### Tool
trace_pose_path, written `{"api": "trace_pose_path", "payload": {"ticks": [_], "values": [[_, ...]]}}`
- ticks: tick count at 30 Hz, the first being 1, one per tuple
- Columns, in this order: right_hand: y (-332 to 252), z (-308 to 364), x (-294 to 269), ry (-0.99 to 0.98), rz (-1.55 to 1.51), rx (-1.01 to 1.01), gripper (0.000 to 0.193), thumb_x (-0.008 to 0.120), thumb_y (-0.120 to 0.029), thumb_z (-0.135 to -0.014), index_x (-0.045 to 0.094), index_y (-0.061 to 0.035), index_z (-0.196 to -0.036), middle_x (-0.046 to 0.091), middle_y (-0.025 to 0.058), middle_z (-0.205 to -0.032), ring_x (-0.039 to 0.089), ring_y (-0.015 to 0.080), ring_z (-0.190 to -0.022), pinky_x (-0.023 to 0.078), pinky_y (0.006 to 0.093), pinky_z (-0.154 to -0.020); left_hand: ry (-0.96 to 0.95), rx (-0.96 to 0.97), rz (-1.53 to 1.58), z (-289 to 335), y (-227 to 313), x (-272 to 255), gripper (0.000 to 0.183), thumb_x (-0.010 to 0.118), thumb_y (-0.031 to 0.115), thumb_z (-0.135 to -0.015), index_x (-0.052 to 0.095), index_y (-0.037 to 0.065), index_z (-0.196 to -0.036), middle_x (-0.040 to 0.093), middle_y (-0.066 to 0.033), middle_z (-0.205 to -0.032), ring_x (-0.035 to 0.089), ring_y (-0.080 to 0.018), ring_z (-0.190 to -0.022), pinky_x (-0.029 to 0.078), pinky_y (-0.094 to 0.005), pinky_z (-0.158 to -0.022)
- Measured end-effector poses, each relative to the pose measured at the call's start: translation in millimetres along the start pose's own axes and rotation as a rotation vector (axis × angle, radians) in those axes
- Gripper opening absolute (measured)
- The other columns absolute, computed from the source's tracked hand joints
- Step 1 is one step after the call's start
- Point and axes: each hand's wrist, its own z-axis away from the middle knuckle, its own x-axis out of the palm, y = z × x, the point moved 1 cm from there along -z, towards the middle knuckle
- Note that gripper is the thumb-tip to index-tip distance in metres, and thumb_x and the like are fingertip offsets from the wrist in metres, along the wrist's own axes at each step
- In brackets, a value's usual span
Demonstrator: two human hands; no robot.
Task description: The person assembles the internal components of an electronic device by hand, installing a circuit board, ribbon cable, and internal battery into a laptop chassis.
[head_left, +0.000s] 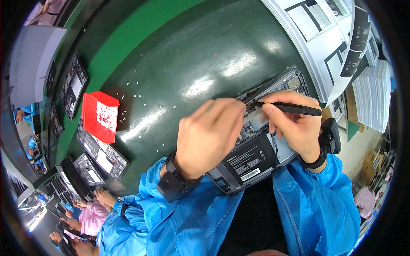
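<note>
An opened tablet (260,145) lies tilted in front of me, its circuit boards and black labelled battery (250,162) exposed. My right hand (294,121) grips a black pen-shaped tool (294,108), whose thin tip points left over the board's upper part. Close to that tip, my left hand (211,134) is closed with its fingers curled down over the tablet's edge. Its fingertips are mostly hidden, so whatever they pinch cannot be seen. A black band with a bulky black module sits on each wrist.
A red bin (100,117) of small white pieces stands left on the green table (171,55), with white bits scattered beside it. More opened tablets (104,153) lie around it. White trays (309,21) and stacked white sheets (371,96) are at right. Co-workers sit at lower left.
</note>
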Motion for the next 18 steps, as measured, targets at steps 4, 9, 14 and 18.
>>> {"api": "trace_pose_path", "payload": {"ticks": [4,9,14,18], "values": [[1.3,-0.8,-1.5,-0.024,0.019,-0.005,0.011,0.076,-0.001,-0.089,0.075,0.0043,-0.099,0.074,0.0073,-0.083,0.068,0.0076,-0.06,0.048,0.018,-0.047,-0.004,0.243,-0.265,3.9,5.3,-1.7,0.032,0.074,-0.001,-0.073,0.071,0.004,-0.105,0.073,-0.0078,-0.106,0.073,-0.0241,-0.085,0.061,-0.035,-0.064],[0.2,-0.7,-0.6,-0.016,0.038,-0.047,0.01,0.076,-0.001,-0.089,0.075,0.004,-0.098,0.074,0.0073,-0.083,0.068,0.0077,-0.06,0.049,0.0178,-0.048,-0.077,0.337,-0.325,3.0,3.8,-7.4,0.035,0.078,0.007,-0.075,0.072,0.001,-0.108,0.072,-0.0111,-0.111,0.072,-0.0224,-0.085,0.06,-0.0322,-0.061],[-0.6,-0.9,0.3,-0.018,0.047,-0.029,0.01,0.076,0.0,-0.089,0.075,0.0042,-0.098,0.074,0.0074,-0.083,0.068,0.008,-0.061,0.05,0.0178,-0.05,-0.078,0.387,-0.439,6.1,7.6,-6.4,0.041,0.084,0.024,-0.08,0.072,0.001,-0.112,0.072,-0.0123,-0.114,0.072,-0.0197,-0.085,0.059,-0.0299,-0.06],[-0.7,-1.0,0.7,-0.003,0.028,-0.008,0.01,0.076,0.0,-0.089,0.075,0.0044,-0.099,0.074,0.0074,-0.084,0.068,0.0078,-0.063,0.05,0.0184,-0.05,-0.057,0.399,-0.45,6.3,6.1,-3.9,0.04,0.084,0.023,-0.08,0.073,0.001,-0.112,0.072,-0.0128,-0.115,0.072,-0.0191,-0.086,0.059,-0.0298,-0.06]]}}
